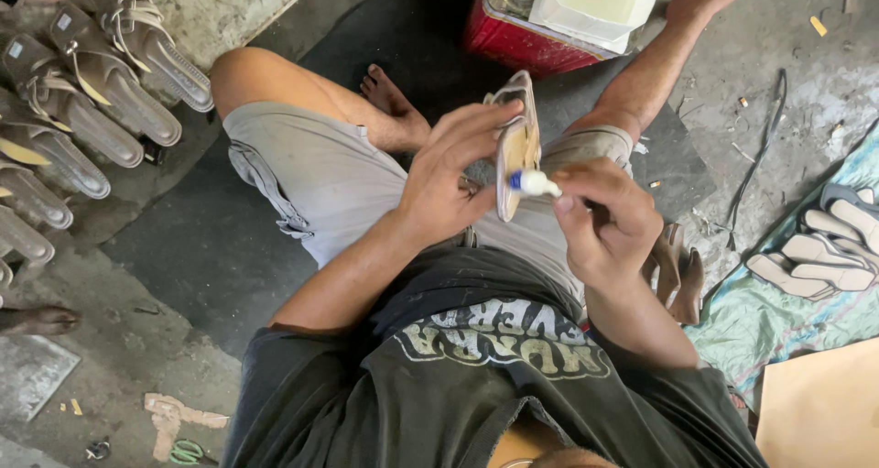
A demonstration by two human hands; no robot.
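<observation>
Head view, looking down over my lap as I sit on the floor. My left hand (449, 179) has its fingers closed round the edge of a tan, flat sandal sole with straps (517, 143), held upright above my knees. My right hand (604, 225) pinches a small white glue tube with a blue collar (533, 184), its tip touching the sole. The sole looks light and bendy, best gripped by its rim, clear of the wet face. Far: a red metal can (513, 38). Left: a row of finished grey strapped sandals (92, 92). Right: pale cut soles (824, 248) on a teal cloth (778, 321). My raised knees crowd the working space.
</observation>
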